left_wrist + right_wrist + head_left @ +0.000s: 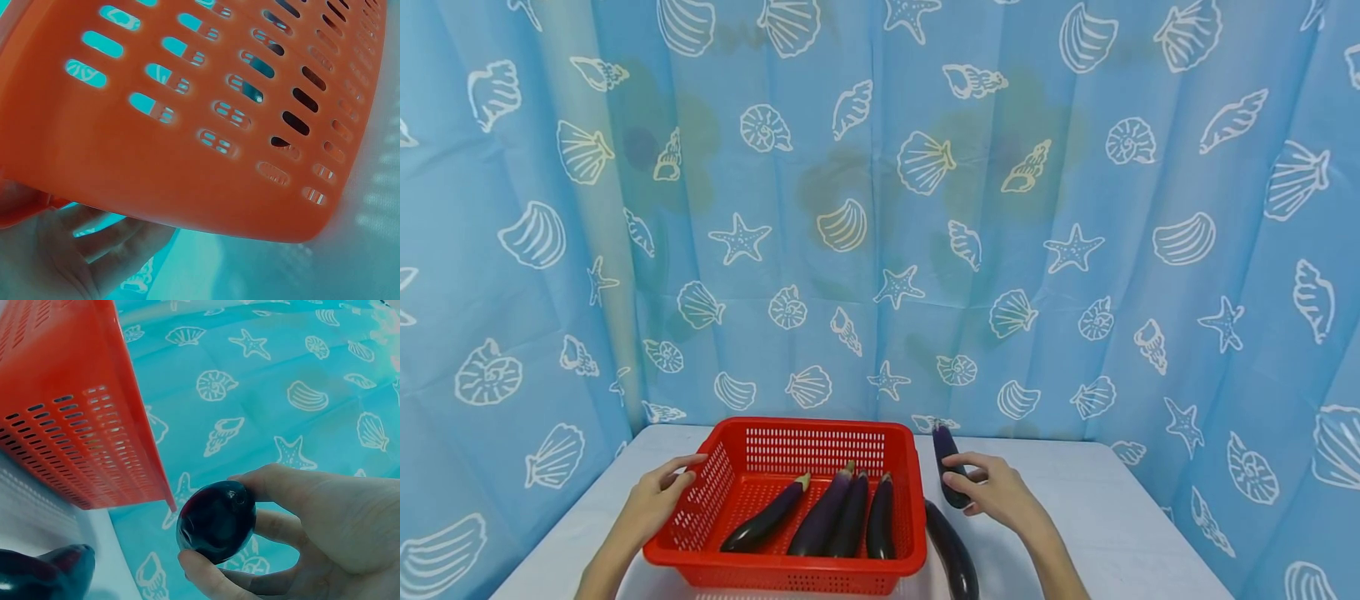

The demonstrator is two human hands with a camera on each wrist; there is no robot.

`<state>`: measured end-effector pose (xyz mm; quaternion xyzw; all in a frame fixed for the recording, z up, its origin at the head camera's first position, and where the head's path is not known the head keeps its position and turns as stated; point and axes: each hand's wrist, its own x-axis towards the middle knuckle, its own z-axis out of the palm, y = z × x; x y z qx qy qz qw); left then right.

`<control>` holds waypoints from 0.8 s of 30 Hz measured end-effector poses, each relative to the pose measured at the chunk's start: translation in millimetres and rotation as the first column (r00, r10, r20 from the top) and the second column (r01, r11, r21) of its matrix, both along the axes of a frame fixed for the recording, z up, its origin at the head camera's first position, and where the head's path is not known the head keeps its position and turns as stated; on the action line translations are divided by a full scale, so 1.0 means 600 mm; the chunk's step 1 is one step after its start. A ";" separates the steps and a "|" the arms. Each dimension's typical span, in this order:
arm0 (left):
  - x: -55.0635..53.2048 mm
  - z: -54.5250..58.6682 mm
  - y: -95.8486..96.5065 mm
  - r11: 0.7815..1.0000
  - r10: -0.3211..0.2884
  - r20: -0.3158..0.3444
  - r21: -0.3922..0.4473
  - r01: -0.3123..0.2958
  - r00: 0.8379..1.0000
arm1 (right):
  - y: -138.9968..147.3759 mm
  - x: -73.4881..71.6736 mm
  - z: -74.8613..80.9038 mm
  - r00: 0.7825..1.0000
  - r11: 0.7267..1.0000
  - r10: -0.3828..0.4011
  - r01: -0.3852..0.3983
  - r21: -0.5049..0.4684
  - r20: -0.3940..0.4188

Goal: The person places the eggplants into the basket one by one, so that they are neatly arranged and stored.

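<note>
My right hand [996, 493] pinches a dark purple eggplant [950, 467] between thumb and fingers, just right of the red plastic basket [790, 575]. In the right wrist view the held eggplant [215, 519] points its rounded end at the camera, beside the basket's wall. Another eggplant [953, 554] lies on the table along the basket's right side. Several eggplants [822, 521] lie inside the basket, stems away from me. My left hand [658, 497] rests at the basket's left rim with loosely extended fingers. In the left wrist view the basket's slotted wall [137, 162] partly hides those fingers.
A white cloth covers the table [1105, 517]. Behind and on both sides hangs a blue curtain [880, 250] with white shells and starfish. The basket's raised rim stands between the held eggplant and those inside.
</note>
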<state>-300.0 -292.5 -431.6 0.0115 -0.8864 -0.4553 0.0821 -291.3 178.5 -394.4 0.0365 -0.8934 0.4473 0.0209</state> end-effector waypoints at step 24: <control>-0.001 -0.001 0.000 1.000 0.003 -0.007 -0.018 -0.003 1.000 | -0.023 0.013 0.012 0.995 0.995 0.094 -0.094 0.033 -0.024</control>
